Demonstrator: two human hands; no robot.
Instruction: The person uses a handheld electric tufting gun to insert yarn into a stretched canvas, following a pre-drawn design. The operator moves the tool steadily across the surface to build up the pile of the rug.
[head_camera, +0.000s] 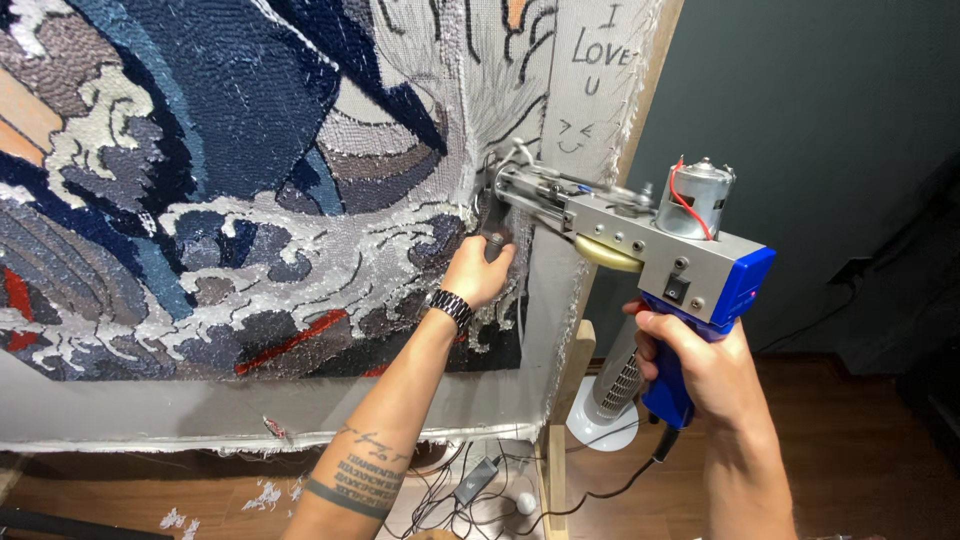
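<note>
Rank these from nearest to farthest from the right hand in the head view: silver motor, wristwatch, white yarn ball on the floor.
From the right hand:
1. Silver motor, just above, atop the tufting gun.
2. Wristwatch, leftward on the other wrist.
3. White yarn ball, down-left on the floor.

The tufting gun (640, 250) is grey metal with a blue handle, silver motor and red wire. The rug (230, 180) shows white foam waves over navy, grey and red patches on pale cloth.

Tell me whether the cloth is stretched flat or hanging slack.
Stretched flat. The cloth lies taut against the wooden frame, with the tufting gun pressed to it, held by the left hand and right hand.
</note>
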